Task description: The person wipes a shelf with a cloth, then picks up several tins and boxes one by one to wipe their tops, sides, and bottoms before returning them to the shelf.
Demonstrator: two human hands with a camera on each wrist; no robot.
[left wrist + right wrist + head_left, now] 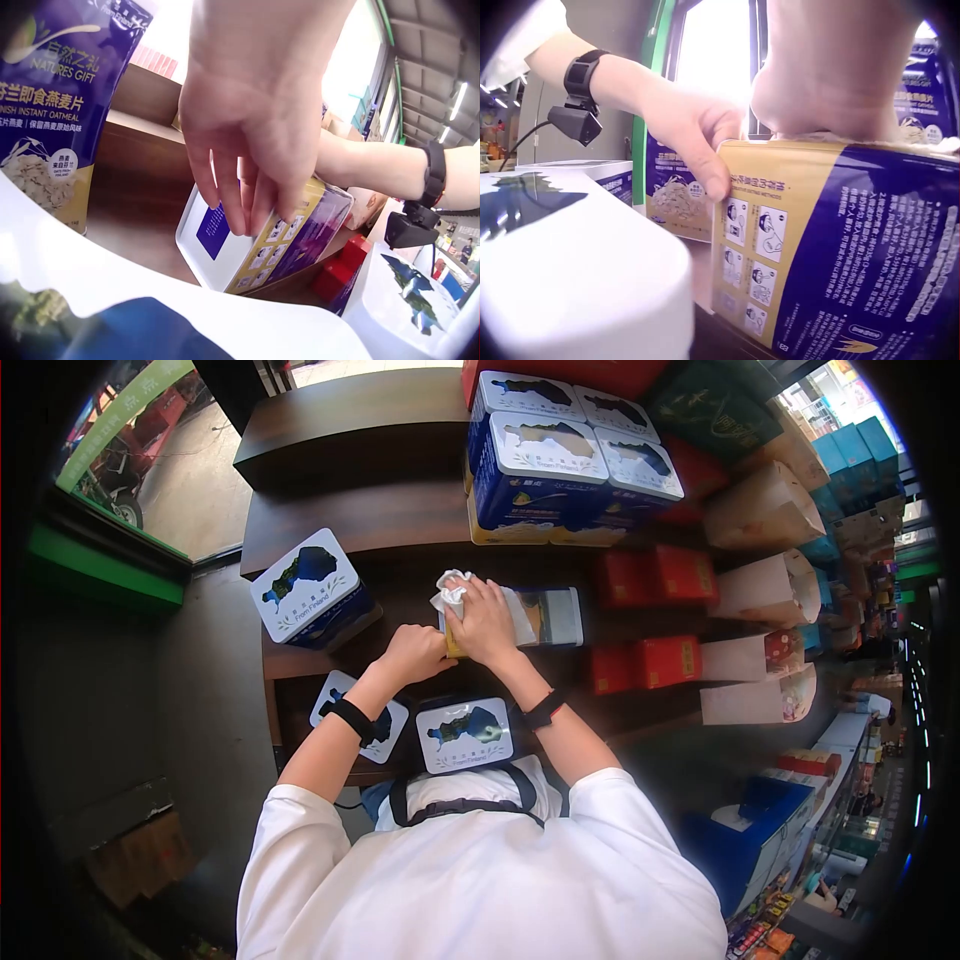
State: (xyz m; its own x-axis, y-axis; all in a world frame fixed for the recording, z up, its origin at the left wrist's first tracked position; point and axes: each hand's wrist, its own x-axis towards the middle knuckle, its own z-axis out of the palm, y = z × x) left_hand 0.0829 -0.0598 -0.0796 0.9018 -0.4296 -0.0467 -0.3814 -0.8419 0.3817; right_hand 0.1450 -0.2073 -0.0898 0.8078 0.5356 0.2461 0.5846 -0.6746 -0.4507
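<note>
A blue and yellow box (560,616) lies on its side on the dark shelf in the head view. My left hand (412,653) grips its near-left end; in the right wrist view, that hand's thumb (714,182) rests on the box's printed side (885,247). My right hand (484,624) lies on the upper face with fairly straight fingers, over a crumpled white cloth (456,586) that shows around it. In the left wrist view, my left hand (247,127) bends its fingers at the white end (201,259) of the box. The right palm's underside is hidden.
White-topped tins stand at the left (305,585), below my left forearm (345,695), and close to my body (465,735). Stacked tins (550,448) stand on the upper shelf. Red boxes (668,662) and paper bags (755,690) are to the right.
</note>
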